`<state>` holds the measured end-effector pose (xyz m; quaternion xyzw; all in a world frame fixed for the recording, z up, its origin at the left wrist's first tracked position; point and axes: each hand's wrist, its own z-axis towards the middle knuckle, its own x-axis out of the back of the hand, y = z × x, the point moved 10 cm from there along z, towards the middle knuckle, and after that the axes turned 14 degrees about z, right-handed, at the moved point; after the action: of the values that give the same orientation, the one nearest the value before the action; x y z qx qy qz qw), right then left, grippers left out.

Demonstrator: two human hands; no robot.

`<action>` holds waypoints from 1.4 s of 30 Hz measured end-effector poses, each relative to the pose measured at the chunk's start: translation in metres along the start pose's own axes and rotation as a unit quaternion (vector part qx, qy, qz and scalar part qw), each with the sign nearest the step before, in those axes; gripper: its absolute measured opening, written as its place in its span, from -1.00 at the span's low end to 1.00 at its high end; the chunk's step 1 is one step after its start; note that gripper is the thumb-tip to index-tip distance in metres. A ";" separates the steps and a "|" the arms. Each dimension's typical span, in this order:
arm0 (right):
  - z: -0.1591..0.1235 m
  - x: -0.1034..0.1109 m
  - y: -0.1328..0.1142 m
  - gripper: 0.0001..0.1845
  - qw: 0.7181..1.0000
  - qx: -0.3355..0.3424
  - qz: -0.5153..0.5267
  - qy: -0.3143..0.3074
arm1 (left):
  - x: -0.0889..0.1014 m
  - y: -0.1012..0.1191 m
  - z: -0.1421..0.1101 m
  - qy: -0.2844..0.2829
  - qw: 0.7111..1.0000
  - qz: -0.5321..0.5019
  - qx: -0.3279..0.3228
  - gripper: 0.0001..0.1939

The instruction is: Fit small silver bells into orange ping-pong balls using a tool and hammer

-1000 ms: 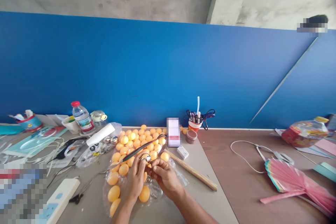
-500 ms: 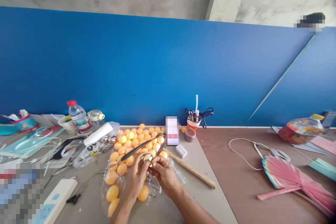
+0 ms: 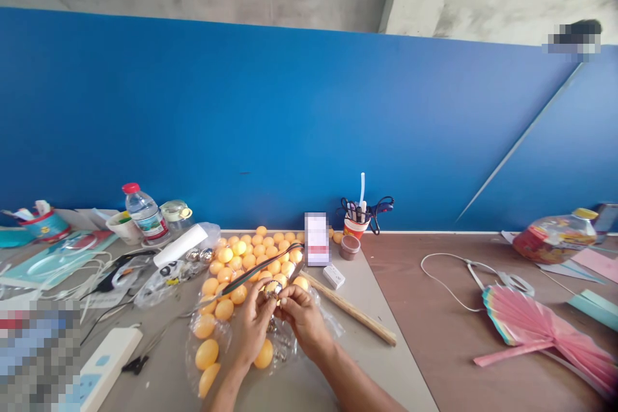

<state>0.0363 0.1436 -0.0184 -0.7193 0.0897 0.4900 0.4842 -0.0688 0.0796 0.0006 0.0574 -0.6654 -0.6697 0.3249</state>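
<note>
A small shiny metallic ball (image 3: 273,288) is held between both hands over the desk. My left hand (image 3: 254,315) is closed, its fingers and thumb pinching the ball from the left. From the right, my right hand (image 3: 302,315) pinches at it with thumb and forefinger together. Many orange balls (image 3: 224,310) lie behind and left of the hands, on and in clear plastic wrap. A dark strap (image 3: 246,275) crosses over them. More shiny pieces (image 3: 271,326) sit under the hands, partly hidden.
A wooden stick (image 3: 355,312) lies to the right, near a small white box (image 3: 334,275). Behind stand a phone (image 3: 317,241), a lidded tub (image 3: 349,247) and a cup of cables (image 3: 356,227). Left are a bottle (image 3: 147,215) and a power strip (image 3: 109,367); right, a pink fan (image 3: 531,322).
Both hands stay in nearly the same place around the shiny ball. The fingers have shifted slightly on it, and the ball appears a little turned.
</note>
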 end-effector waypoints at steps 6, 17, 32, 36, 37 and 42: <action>0.001 0.001 0.003 -0.65 1.000 -0.006 0.000 0.000 | -0.001 0.002 0.000 -0.001 1.000 -0.010 0.012 -0.48; 0.000 -0.002 0.005 -0.65 1.000 -0.007 0.003 -0.009 | -0.001 -0.002 0.000 0.007 1.000 -0.004 -0.010 -0.53; -0.001 -0.004 0.001 -0.64 1.000 -0.022 0.007 -0.005 | 0.000 0.004 -0.002 0.008 1.000 0.013 0.001 -0.49; 0.001 0.001 0.004 -0.65 1.000 -0.018 0.011 0.004 | 0.001 0.005 -0.002 0.018 1.000 0.018 -0.002 -0.49; 0.001 0.001 0.005 -0.65 1.000 -0.018 0.019 0.004 | 0.002 0.006 -0.002 0.021 1.000 0.016 -0.003 -0.50; -0.001 -0.005 0.009 -0.63 0.997 -0.033 0.072 -0.007 | 0.001 0.006 -0.003 0.019 1.000 0.007 0.003 -0.48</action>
<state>0.0290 0.1362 -0.0204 -0.7230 0.1217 0.5317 0.4240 -0.0656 0.0774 0.0060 0.0662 -0.6613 -0.6646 0.3415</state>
